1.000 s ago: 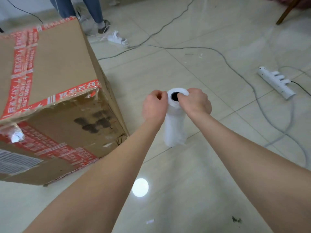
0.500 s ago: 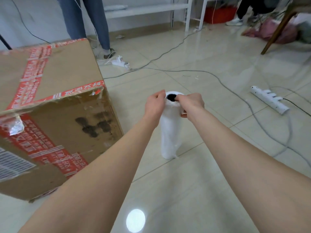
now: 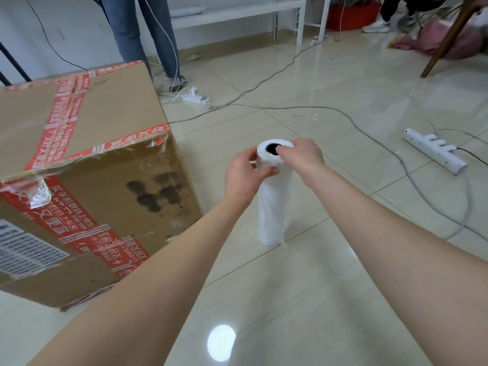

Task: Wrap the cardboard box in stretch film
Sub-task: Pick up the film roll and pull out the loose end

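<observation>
A large cardboard box [image 3: 100, 180] with red printed tape and a white label stands on the tiled floor at the left. To its right a white roll of stretch film [image 3: 273, 202] stands upright on the floor, its dark core hole facing up. My left hand [image 3: 244, 173] grips the roll's upper left side, thumb across the front. My right hand [image 3: 303, 157] holds the top rim from the right, with a finger at the core hole. The box and the roll stand apart.
A white power strip [image 3: 433, 150] and grey cables [image 3: 343, 112] lie on the floor to the right. Another person's legs [image 3: 148, 40] stand behind the box near a second power strip [image 3: 196, 97]. A white shelf frame and a wooden chair leg [image 3: 446, 40] are at the back.
My head has lifted, so more of the room behind shows. Both hands stay on the top of the roll; my left hand now wraps further round its side.
</observation>
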Demonstrator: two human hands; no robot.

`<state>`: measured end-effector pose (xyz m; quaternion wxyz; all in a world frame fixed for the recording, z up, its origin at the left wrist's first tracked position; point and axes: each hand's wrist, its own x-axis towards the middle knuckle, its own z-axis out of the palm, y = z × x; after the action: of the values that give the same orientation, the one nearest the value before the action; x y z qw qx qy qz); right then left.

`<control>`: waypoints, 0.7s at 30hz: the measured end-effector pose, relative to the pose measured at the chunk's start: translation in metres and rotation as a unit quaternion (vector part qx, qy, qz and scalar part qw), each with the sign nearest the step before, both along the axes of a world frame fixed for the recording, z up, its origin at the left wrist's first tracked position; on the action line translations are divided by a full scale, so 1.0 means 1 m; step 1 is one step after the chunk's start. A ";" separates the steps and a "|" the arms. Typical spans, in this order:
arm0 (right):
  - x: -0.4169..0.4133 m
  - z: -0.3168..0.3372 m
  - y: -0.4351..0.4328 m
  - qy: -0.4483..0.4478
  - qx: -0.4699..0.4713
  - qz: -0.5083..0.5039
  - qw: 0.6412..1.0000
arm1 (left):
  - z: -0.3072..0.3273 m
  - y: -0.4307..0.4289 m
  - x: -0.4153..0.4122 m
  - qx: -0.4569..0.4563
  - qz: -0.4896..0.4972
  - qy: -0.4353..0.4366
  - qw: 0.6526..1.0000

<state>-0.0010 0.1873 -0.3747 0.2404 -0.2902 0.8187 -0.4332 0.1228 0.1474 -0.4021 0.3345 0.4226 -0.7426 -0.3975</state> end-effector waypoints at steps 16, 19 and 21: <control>0.000 0.013 0.012 0.092 0.000 0.045 0.995 | 0.014 -0.001 0.015 -0.002 0.068 0.057 0.996; 0.002 0.017 0.017 0.186 -0.031 0.104 0.976 | 0.014 0.001 0.016 -0.002 0.033 0.029 0.999; 0.003 0.020 0.022 0.237 0.001 0.179 0.955 | 0.011 0.001 0.015 0.013 0.004 -0.004 1.000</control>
<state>0.0023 0.2091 -0.3547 0.1138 -0.5261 0.7871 -0.3012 0.1379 0.1488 -0.3908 0.3278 0.4310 -0.7372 -0.4040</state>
